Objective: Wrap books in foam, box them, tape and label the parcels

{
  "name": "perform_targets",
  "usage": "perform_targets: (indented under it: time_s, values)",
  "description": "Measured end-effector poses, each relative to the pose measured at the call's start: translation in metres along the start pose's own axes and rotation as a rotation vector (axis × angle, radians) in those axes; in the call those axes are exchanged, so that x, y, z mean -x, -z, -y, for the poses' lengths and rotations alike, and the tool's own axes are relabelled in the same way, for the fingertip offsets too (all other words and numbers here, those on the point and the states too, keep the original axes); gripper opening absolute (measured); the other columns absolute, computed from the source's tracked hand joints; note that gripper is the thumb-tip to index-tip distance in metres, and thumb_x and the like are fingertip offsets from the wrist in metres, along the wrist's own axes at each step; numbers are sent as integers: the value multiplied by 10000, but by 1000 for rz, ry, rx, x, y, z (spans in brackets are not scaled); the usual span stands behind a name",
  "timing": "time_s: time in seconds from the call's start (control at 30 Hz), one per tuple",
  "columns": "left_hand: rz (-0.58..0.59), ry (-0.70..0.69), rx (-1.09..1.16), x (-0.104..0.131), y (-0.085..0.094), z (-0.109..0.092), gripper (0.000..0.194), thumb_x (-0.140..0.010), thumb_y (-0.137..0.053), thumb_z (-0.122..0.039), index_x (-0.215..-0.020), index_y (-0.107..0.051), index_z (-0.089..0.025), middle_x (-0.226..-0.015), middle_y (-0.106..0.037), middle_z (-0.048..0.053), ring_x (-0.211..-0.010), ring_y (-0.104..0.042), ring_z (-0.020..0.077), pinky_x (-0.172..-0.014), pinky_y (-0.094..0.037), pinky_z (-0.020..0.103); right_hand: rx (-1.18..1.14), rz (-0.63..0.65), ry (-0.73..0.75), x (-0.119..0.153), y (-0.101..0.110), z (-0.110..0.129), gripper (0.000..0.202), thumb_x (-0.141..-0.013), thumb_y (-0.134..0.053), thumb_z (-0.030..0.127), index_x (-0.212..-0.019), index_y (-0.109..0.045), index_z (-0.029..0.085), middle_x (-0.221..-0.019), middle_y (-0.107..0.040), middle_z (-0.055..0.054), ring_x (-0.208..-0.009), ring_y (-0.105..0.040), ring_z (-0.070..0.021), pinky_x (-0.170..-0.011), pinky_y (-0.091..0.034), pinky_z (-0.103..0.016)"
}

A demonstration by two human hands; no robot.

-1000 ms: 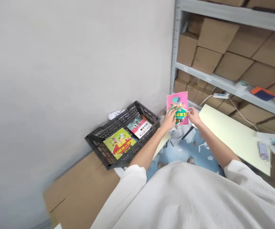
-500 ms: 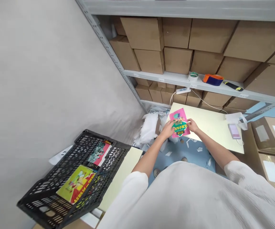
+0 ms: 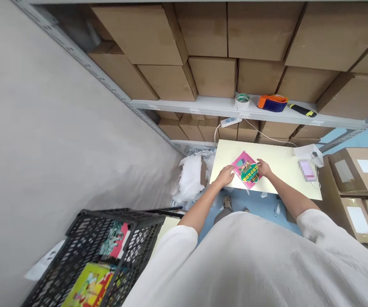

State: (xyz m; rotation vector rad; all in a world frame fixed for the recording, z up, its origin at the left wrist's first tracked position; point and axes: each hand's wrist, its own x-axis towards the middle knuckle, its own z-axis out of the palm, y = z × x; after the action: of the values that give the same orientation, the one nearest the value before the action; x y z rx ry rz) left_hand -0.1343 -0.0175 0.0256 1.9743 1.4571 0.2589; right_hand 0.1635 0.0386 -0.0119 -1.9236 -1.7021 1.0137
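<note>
A pink picture book with a green and yellow cover is at the front left part of the pale tabletop, turned so that one corner points toward me. I cannot tell whether it rests flat or is just above the surface. My left hand grips its left corner, thumb and fingers close together. At the opposite corner, my right hand pinches the edge. The fingertips of both hands are small in view and partly hidden.
A black plastic crate with several books stands at lower left. White paper scraps lie on the floor. Shelves of cardboard boxes rise behind, with tape and a box cutter. A blurred-out phone-like object is at right.
The pink book has turned and moved from over the table's front left edge onto the tabletop area. My left hand has slid off its cover to its left corner. The view has shifted.
</note>
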Motion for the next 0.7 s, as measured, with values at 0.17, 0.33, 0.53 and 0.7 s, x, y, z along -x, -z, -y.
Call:
perform_targets:
  time_s: [0.17, 0.33, 0.53, 0.7]
  values:
    - [94, -71, -34, -41, 0, 18, 518, -978, -549, -115, -1476, -673, -186, -1599, -638, 135, -1505, -579, 270, -1302, -443, 433, 122, -61, -67, 9, -12, 2, 484, -877, -621, 137, -1343, -751, 153, -1419, -734, -182, -1303, -700, -302, -1163, -534, -405]
    - [259, -100, -102, -74, -11, 28, 510, -1003, -522, -140, -1489, -667, -194, -1591, -654, 131, -1496, -590, 283, -1282, -454, 429, 149, 56, -132, 41, -47, -5, 463, -906, -619, 113, -1342, -773, 146, -1429, -750, -174, -1282, -735, -326, -1147, -567, -440]
    - [452, -113, -217, -100, -35, 36, 526, -1038, -487, -161, -1549, -605, -206, -1714, -535, 135, -1600, -485, 284, -1312, -384, 423, 265, 245, -167, 61, -81, -20, 546, -1006, -526, 181, -1533, -662, 137, -1579, -663, -179, -1468, -629, -321, -1242, -490, -439]
    - [522, -108, -301, -112, -52, 45, 621, -1012, -484, -129, -1630, -500, -190, -1823, -353, 166, -1682, -337, 334, -1347, -287, 542, 374, 347, -165, 65, -91, -30, 681, -1019, -539, 213, -1696, -484, 165, -1739, -489, -189, -1593, -498, -342, -1277, -444, -464]
